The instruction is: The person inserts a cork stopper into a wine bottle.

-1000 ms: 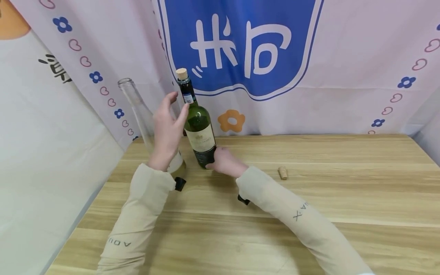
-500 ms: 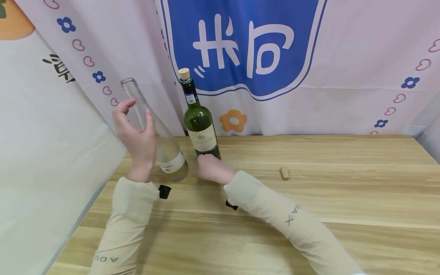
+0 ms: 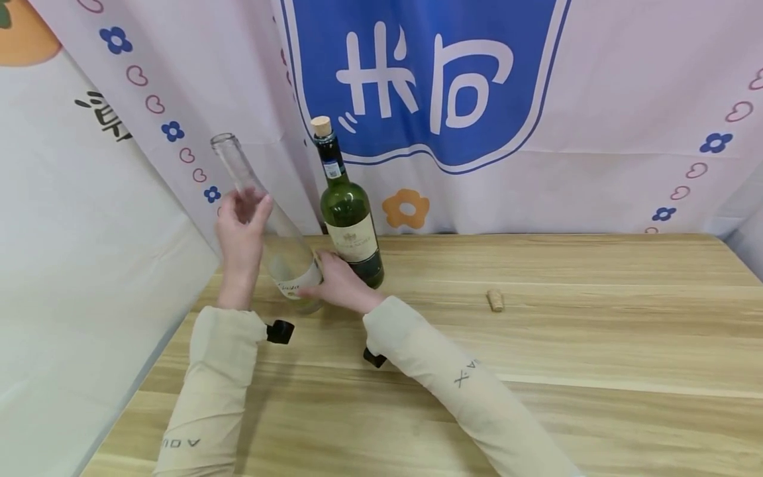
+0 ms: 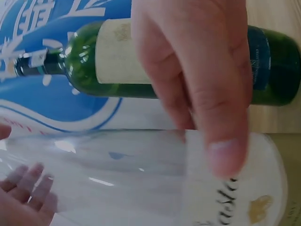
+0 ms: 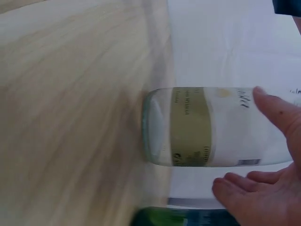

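Observation:
A tall clear wine bottle point(image 3: 283, 245) with a pale label stands uncorked at the table's left. My left hand point(image 3: 241, 242) curls around its shoulder, with fingers behind the glass. At the bottle's base, my right hand point(image 3: 342, 281) reaches round the label. Its thumb point(image 5: 277, 110) lies over the label, while its fingers point(image 5: 244, 188) extend beside the bottle with a small gap in the right wrist view. Right behind this hand stands a green wine bottle point(image 3: 352, 228) with a cork point(image 3: 321, 126) in its mouth; neither hand holds it.
A loose cork point(image 3: 495, 300) lies on the wooden table point(image 3: 566, 344) to the right. A printed curtain point(image 3: 596, 119) hangs along the back edge, and a white sheet point(image 3: 107, 265) hangs at the left.
My left hand has moved from beside the green bottle to the clear bottle's shoulder. My right hand has left the green bottle's base and moved left to the clear bottle's label.

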`<control>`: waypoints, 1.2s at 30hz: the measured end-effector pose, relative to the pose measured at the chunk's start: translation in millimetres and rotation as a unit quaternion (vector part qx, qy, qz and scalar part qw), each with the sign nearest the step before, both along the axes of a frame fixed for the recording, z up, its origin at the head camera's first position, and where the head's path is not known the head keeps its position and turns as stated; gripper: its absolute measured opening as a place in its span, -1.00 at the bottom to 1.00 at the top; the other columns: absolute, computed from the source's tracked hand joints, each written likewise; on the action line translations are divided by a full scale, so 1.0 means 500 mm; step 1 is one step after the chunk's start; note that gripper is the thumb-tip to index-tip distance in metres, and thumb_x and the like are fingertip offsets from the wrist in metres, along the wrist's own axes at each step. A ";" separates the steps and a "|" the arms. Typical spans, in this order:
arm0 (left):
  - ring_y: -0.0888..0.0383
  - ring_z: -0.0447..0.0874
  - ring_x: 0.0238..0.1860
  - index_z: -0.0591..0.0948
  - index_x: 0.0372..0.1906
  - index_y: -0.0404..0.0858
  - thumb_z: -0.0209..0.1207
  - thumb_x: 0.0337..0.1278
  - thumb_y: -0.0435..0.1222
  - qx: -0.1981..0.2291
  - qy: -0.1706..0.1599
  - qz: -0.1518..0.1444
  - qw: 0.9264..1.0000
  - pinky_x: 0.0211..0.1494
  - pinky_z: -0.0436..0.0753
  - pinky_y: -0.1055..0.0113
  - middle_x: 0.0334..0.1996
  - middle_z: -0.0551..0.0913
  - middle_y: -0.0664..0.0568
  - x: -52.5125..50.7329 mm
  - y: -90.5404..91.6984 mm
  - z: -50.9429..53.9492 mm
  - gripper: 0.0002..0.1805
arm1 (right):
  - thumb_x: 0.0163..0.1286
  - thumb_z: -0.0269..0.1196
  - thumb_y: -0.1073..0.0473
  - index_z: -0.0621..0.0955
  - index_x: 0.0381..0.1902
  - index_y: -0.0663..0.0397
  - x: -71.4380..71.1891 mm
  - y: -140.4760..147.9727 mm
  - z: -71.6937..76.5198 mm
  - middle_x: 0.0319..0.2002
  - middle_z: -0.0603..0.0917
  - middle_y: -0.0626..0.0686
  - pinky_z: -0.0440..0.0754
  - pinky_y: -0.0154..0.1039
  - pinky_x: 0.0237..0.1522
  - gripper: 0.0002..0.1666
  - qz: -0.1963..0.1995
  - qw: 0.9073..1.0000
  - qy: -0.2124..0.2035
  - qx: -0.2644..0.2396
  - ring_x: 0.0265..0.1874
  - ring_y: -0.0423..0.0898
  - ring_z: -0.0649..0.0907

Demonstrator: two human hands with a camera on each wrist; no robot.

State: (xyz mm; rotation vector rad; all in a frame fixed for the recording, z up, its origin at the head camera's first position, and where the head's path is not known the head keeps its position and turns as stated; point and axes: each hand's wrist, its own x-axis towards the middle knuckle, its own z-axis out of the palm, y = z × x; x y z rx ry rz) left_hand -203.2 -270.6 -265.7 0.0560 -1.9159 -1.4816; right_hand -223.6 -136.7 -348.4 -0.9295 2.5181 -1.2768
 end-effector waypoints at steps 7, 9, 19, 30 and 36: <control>0.27 0.53 -0.21 0.45 -0.24 -0.10 0.17 0.11 -0.32 0.048 -0.001 -0.057 0.997 0.03 0.44 0.41 -0.33 0.59 0.20 -0.021 -0.004 -0.019 -0.85 | 0.08 0.36 0.01 0.16 0.34 0.08 -0.013 -0.011 -0.025 0.17 0.39 0.08 0.41 -0.27 0.07 -0.05 0.011 0.995 -0.068 -0.072 0.09 -0.08 0.45; 0.27 0.51 -0.23 0.44 -0.23 -0.10 0.14 0.14 -0.31 0.042 0.004 -0.067 0.997 0.03 0.43 0.38 -0.34 0.57 0.18 -0.021 -0.002 -0.020 -0.86 | 0.08 0.36 0.00 0.13 0.36 0.04 -0.015 -0.012 -0.029 0.19 0.38 0.08 0.40 -0.26 0.08 -0.03 0.011 0.993 -0.078 -0.083 0.10 -0.09 0.44; 0.22 0.47 -0.28 0.38 -0.21 -0.09 0.04 0.21 -0.35 -0.001 0.018 -0.080 0.997 -0.12 0.41 0.46 -0.36 0.51 0.17 0.016 0.022 -0.016 -0.88 | -0.08 0.47 0.03 0.21 0.29 0.14 0.000 -0.008 -0.021 0.09 0.46 0.09 0.45 -0.32 -0.03 0.03 0.004 0.994 -0.071 -0.083 -0.02 -0.12 0.50; 0.19 0.49 -0.15 0.40 -0.08 -0.24 0.08 0.22 -0.27 -0.026 -0.055 -0.097 0.993 0.04 0.42 0.37 -0.23 0.53 0.07 0.106 0.093 0.025 -0.77 | -0.19 0.51 -0.05 0.23 0.13 0.20 0.062 0.060 0.025 0.05 0.46 0.11 0.48 -0.31 -0.07 0.02 0.016 0.997 -0.066 -0.023 -0.03 -0.09 0.50; 0.18 0.51 -0.15 0.37 0.00 -0.43 0.08 0.21 -0.32 -0.047 -0.069 -0.134 0.987 0.04 0.46 0.37 -0.18 0.53 -0.05 0.127 0.137 0.028 -0.67 | -0.22 0.52 -0.04 0.24 0.09 0.21 0.097 0.117 0.026 -0.01 0.49 0.08 0.50 -0.31 -0.12 0.01 -0.009 0.997 -0.072 -0.024 -0.08 -0.09 0.51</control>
